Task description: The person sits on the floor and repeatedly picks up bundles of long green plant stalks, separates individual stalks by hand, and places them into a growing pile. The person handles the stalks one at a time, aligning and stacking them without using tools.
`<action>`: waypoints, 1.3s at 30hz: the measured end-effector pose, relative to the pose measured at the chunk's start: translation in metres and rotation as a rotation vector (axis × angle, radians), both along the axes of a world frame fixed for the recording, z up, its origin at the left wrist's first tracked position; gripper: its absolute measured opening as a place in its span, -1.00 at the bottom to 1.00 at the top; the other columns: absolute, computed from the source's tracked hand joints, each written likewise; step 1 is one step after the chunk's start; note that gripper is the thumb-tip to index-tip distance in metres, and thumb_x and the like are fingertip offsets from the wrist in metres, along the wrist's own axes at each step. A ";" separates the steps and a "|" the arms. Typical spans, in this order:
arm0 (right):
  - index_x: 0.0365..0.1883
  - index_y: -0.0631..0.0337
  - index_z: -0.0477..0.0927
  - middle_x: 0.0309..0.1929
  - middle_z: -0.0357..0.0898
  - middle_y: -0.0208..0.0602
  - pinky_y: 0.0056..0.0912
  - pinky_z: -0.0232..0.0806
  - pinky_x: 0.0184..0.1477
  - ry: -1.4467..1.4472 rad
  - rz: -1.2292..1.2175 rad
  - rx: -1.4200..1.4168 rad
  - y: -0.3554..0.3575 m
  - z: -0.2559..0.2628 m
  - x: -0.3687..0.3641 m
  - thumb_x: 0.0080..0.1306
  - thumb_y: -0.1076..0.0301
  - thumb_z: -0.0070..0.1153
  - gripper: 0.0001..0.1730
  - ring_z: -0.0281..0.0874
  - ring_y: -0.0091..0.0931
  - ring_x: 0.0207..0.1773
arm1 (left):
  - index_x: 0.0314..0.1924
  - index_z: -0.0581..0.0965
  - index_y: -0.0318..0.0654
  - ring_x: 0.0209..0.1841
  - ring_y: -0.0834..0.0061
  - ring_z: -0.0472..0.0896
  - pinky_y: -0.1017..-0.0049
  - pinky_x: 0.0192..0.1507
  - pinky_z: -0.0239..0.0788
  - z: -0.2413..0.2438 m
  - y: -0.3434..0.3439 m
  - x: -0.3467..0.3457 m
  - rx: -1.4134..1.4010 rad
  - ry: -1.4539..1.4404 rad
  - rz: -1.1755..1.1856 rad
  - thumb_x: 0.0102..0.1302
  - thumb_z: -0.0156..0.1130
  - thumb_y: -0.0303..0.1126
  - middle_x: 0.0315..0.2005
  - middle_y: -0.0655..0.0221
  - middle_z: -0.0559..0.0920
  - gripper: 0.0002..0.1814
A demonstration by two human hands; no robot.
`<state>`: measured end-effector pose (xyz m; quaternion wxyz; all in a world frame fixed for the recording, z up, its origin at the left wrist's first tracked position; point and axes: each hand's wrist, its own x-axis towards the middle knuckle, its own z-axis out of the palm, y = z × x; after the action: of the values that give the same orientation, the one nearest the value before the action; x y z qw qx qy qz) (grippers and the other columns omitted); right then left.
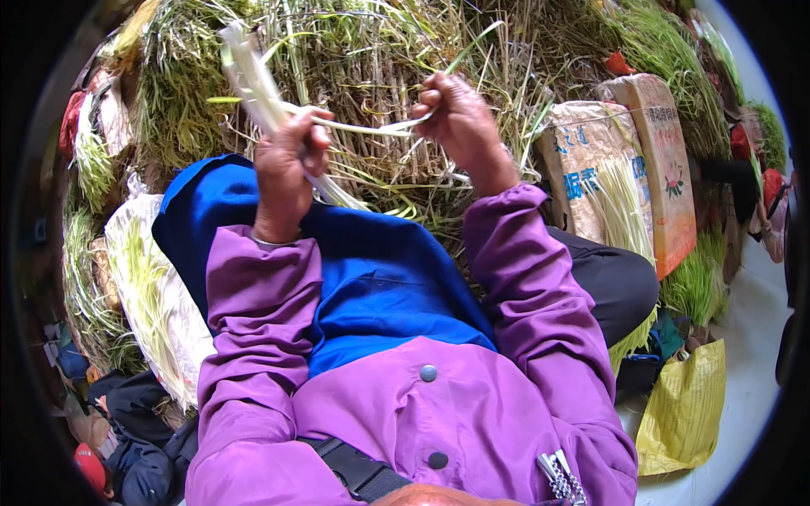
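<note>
My left hand (292, 158) grips a bundle of pale stalks, probably blanched chives (256, 88); their white ends stick up past the fist, blurred, and more stalks show below it. Opposite it, my right hand (457, 117) pinches a thin green-white leaf strand (357, 128). That strand stretches between both fists, and its green tip rises above my right hand. Beneath my left forearm, a blue apron (386, 278) covers my lap. Beyond both hands lies a wide heap of dry stems and leaves (380, 82).
On the right, printed sacks (655, 145) stand beside a bunch of pale stalks (623, 202). A yellow woven bag (683, 411) rests lower right. More pale-green stalks (142, 278) lie on white sacking (193, 341) at left. A person in dark clothes (149, 430) is at lower left.
</note>
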<state>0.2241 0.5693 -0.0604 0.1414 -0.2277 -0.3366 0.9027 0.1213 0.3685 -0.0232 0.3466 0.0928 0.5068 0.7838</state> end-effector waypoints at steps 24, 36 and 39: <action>-0.17 0.22 0.58 -0.28 0.62 -0.24 -0.30 0.43 -0.19 -1.125 0.284 1.170 0.157 -0.061 0.124 0.23 0.02 0.15 -0.57 0.56 -0.45 -0.31 | -0.09 0.46 -0.37 -0.59 0.68 0.20 0.60 -0.51 0.07 0.006 -0.061 -0.069 0.514 -0.145 0.078 0.41 -0.03 -0.33 -0.48 0.47 0.49 -0.75; 0.10 0.16 0.39 -0.04 0.54 -0.24 -0.27 0.34 0.03 0.154 0.264 0.129 -0.024 -0.002 0.026 0.38 -0.01 -0.07 -0.51 0.49 -0.41 0.06 | -0.02 0.43 -0.31 -0.61 0.72 0.27 0.66 -0.57 0.13 -0.022 0.003 0.022 0.119 -0.278 -0.199 0.42 -0.03 -0.22 -0.48 0.51 0.50 -0.69; 0.01 0.25 0.42 -0.19 0.57 -0.22 -0.32 0.43 -0.04 0.230 -0.017 0.073 -0.006 -0.004 0.027 0.44 0.04 -0.19 -0.55 0.58 -0.39 -0.14 | 0.01 0.45 -0.30 -0.60 0.74 0.30 0.66 -0.57 0.12 -0.018 0.003 0.030 -0.055 -0.251 -0.338 0.43 -0.04 -0.20 -0.48 0.49 0.52 -0.66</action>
<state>0.2515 0.5631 -0.0649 0.1948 -0.1203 -0.3489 0.9088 0.1512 0.3719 -0.0410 0.5360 0.0688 0.4579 0.7059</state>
